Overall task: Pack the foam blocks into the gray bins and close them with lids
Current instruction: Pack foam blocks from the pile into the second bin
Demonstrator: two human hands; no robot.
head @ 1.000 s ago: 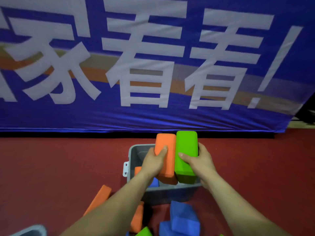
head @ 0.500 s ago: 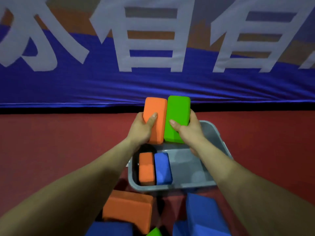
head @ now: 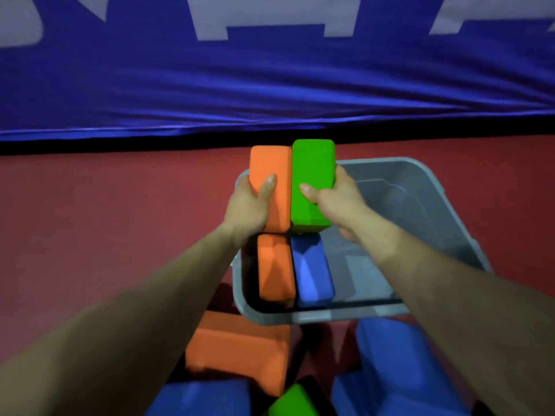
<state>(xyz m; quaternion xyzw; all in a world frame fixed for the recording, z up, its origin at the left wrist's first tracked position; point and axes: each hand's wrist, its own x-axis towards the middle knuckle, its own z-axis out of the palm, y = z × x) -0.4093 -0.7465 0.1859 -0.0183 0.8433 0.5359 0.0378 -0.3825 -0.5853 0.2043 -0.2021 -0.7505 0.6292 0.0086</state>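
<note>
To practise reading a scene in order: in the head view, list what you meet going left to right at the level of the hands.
left hand → held orange block → held green block → right hand → right wall of the gray bin

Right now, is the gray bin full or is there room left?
Partly filled: the gray bin holds one orange block and one blue block along its left side; the right half is bare.

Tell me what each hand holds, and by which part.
The left hand grips the orange block by its left edge, thumb on its face. The right hand grips the green block by its right edge, thumb likewise.
</note>
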